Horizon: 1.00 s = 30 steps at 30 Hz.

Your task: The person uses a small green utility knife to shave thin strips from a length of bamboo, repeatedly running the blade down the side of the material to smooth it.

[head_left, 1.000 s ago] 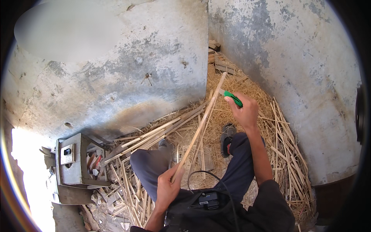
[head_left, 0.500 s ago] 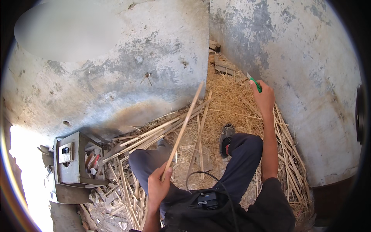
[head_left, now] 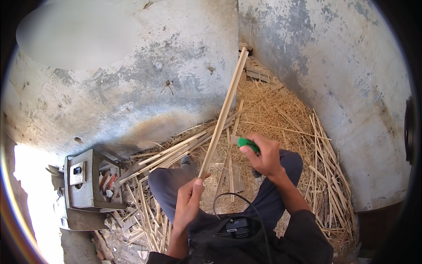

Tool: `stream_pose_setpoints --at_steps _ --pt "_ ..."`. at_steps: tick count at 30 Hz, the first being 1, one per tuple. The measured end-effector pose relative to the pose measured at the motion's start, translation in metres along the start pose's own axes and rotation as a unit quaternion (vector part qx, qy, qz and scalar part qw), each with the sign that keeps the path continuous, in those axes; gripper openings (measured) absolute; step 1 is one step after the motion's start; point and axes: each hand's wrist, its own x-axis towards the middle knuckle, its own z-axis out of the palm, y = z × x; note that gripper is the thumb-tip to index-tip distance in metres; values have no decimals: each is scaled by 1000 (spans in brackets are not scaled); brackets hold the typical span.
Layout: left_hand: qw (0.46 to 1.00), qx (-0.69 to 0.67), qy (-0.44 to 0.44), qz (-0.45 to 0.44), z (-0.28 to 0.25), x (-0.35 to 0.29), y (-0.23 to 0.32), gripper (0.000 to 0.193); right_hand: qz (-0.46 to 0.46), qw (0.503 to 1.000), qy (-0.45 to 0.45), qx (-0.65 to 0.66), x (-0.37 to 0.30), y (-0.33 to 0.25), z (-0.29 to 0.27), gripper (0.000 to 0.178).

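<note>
Left hand [head_left: 189, 200] closed around the lower end of one long wooden strip [head_left: 223, 112], which slants toward 1 o'clock, its tip before the wall corner. Right hand [head_left: 263, 156] clenched on one green-handled knife [head_left: 247, 143], just right of the strip near its lower part. At 9 o'clock, one grey metal box [head_left: 83, 185]. Straw [head_left: 272, 105] and many loose strips, uncountable, cover the floor.

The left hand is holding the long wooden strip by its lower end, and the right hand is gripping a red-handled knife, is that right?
Not quite. In the head view the knife in the right hand has a green handle, not red. The rest stands: the left hand holds the long wooden strip by its lower end.
</note>
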Motion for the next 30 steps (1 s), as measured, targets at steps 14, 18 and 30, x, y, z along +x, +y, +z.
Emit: stream_pose_setpoints --at_steps 14,18,30 --pt "997 49 -36 42 9 -7 15 53 -120 993 -8 -17 -8 -19 18 34" --pt "996 50 -43 54 11 -7 18 53 -137 990 -11 -28 -13 -19 22 38" --pt "996 64 -40 57 14 -10 23 55 -144 987 17 -70 -10 -19 17 38"
